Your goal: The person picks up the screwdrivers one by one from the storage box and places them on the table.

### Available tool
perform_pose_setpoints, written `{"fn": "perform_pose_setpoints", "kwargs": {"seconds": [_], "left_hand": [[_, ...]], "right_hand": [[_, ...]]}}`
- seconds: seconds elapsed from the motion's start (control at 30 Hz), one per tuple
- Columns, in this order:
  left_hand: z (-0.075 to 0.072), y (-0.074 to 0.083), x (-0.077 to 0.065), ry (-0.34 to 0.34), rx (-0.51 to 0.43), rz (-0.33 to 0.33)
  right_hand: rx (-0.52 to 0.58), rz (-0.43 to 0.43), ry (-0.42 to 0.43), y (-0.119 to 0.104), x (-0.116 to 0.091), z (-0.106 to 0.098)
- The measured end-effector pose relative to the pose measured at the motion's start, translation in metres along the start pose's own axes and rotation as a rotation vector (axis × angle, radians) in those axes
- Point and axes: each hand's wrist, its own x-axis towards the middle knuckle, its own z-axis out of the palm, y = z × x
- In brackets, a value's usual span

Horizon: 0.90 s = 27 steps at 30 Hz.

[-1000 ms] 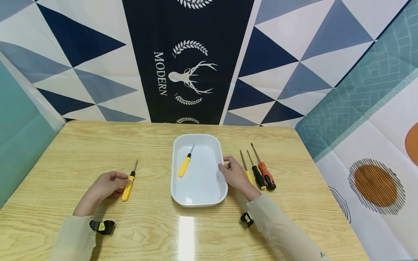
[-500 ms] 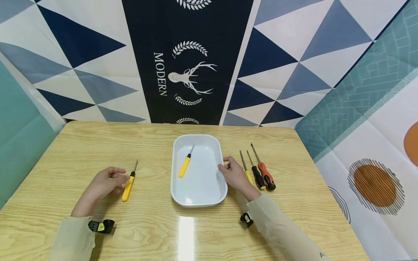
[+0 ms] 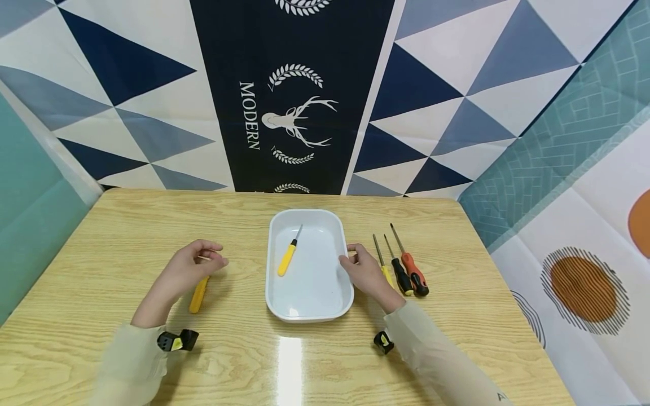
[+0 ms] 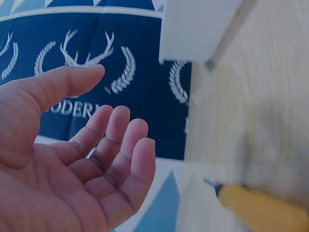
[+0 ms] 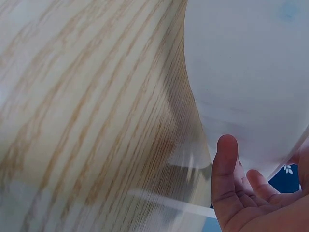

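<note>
My left hand (image 3: 190, 268) hovers with loosely bent fingers and nothing in them. Below it on the table lies a yellow-handled screwdriver (image 3: 198, 296), its shaft hidden by the hand in the head view. The left wrist view shows this screwdriver (image 4: 263, 210) apart from the fingers. At the centre stands a white plastic tray (image 3: 317, 270). My right hand (image 3: 368, 276) pinches the tray's right rim, thumb over the edge and fingers against the outer wall (image 5: 246, 96). Inside the tray, towards its left side, rests another yellow screwdriver (image 3: 287, 259) with a black collar.
Right of the tray, three screwdrivers lie side by side: a yellow one (image 3: 386, 274) partly behind my right hand, a black one (image 3: 402, 277) and a red-and-black one (image 3: 415, 273). A patterned cloth (image 3: 289, 34) rises behind the wooden table (image 3: 228, 349).
My left hand has come off the left screwdriver and moved up and to the right, now above it. The screwdriver has stayed in place. The right hand and tray are still.
</note>
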Motion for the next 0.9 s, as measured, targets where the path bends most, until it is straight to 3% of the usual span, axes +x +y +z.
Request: {"fn": "perform_pose_setpoints", "kwargs": {"seconds": [0.33, 0.53, 0.9], "left_hand": [[0.024, 0.033, 0.021, -0.023, 0.013, 0.034], [0.037, 0.054, 0.033, -0.072, -0.007, 0.098], [0.059, 0.073, 0.053, -0.153, 0.042, 0.139]], "right_hand": [[0.001, 0.008, 0.003, -0.001, -0.001, 0.000], [0.011, -0.001, 0.001, 0.000, 0.000, -0.001], [0.008, 0.007, 0.002, 0.002, 0.002, 0.000]]}}
